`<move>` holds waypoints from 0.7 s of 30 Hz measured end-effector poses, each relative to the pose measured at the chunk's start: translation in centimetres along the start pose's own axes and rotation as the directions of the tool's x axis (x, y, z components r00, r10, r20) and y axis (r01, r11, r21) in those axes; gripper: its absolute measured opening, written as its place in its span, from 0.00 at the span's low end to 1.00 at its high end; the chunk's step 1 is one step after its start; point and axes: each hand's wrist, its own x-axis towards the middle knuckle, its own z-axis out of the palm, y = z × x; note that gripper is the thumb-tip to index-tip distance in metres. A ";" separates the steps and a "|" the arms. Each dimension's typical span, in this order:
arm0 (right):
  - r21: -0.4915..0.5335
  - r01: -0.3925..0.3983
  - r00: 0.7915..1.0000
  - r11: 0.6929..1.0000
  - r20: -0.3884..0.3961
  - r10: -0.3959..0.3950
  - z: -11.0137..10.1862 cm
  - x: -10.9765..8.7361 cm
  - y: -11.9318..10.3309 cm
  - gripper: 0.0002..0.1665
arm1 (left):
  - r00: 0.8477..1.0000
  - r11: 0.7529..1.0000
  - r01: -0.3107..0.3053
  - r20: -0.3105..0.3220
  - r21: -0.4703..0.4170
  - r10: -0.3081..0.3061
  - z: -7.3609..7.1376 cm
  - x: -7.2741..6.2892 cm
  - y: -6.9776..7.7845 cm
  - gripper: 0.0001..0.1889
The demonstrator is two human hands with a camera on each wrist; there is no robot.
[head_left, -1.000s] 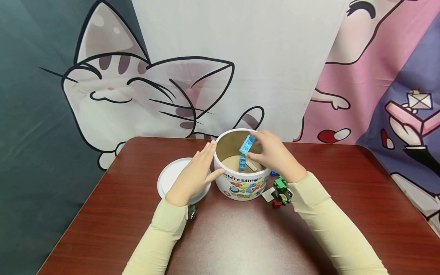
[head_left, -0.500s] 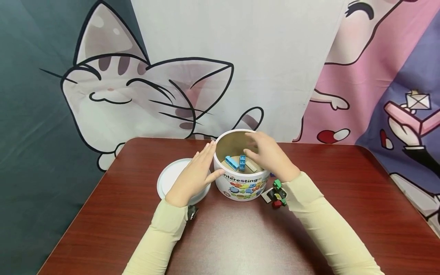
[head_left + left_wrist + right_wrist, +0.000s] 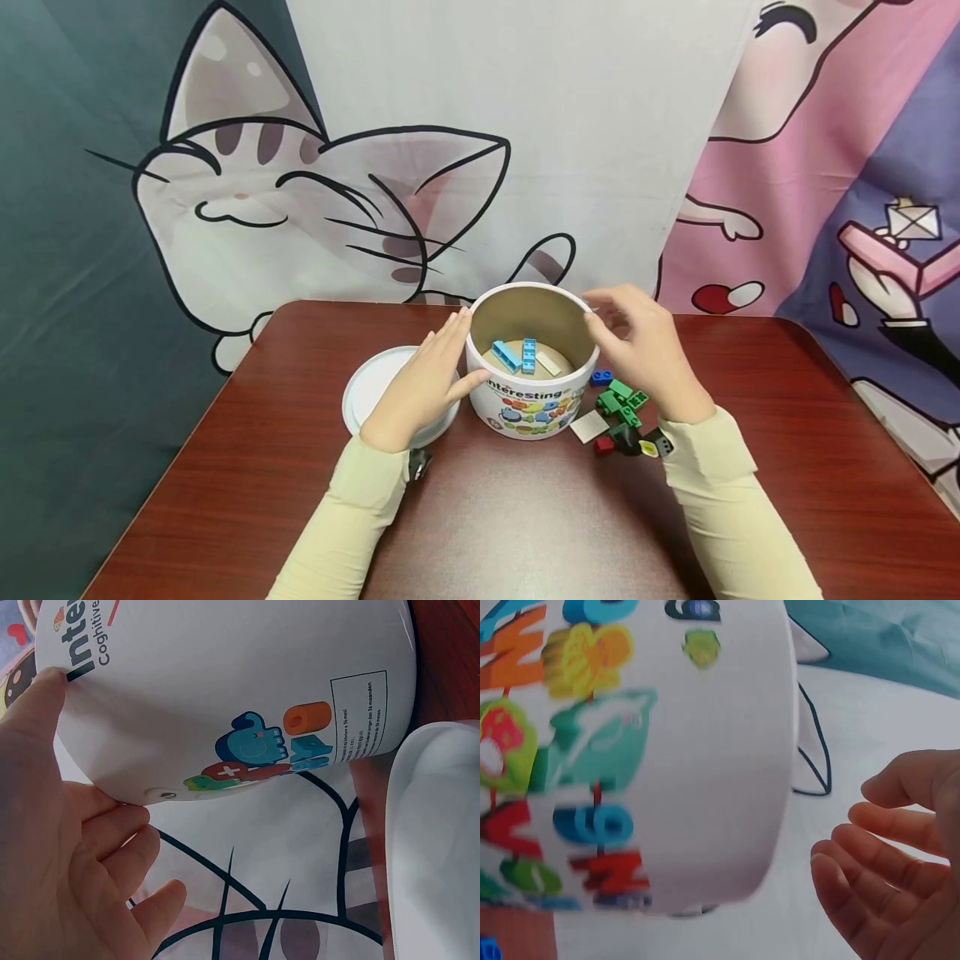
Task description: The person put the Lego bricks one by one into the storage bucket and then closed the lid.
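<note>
Bucket (image 3: 529, 410) with three blocks inside, more to its right

Left to right: one lid (image 3: 375, 388), one bucket; in it two blue blocks (image 3: 528, 356) and one white block (image 3: 548, 363), lying apart on its floor. Outside are one white tile (image 3: 589, 427), one blue block (image 3: 602, 377), one red block (image 3: 603, 446) and at least three green blocks (image 3: 611, 402), too jumbled to count exactly.

The lid lies just beside the bucket, which stands near the far edge of the tabletop (image 3: 510, 525). Broad stretches of tabletop run in front of the bucket and right of the pile.

The left hand (image 3: 422, 383) reaches over the lid, its grip loose, fingers extended along the bucket's left rim, thumb touching the wall. The right hand (image 3: 643, 346) hovers just off the right rim, grip part-open, fingers loosely bent, holding nothing.
</note>
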 end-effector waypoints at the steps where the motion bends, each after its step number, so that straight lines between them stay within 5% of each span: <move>1: -0.003 -0.011 1.000 1.000 -0.002 0.011 -0.3 -0.2 0.2 0.11 | 1.000 1.000 -0.002 -0.001 0.000 0.002 0.0 0.0 0.0 0.45; 11: -0.088 -0.152 0.984 0.984 0.083 0.159 -2.0 -2.1 3.1 0.08 | 1.000 1.000 -0.003 -0.005 -0.002 0.003 0.0 0.1 -0.2 0.45; 21: -0.183 -0.198 0.909 0.963 0.333 0.250 -2.9 -3.7 6.1 0.09 | 1.000 1.000 -0.002 0.002 -0.003 0.002 0.0 0.0 0.0 0.45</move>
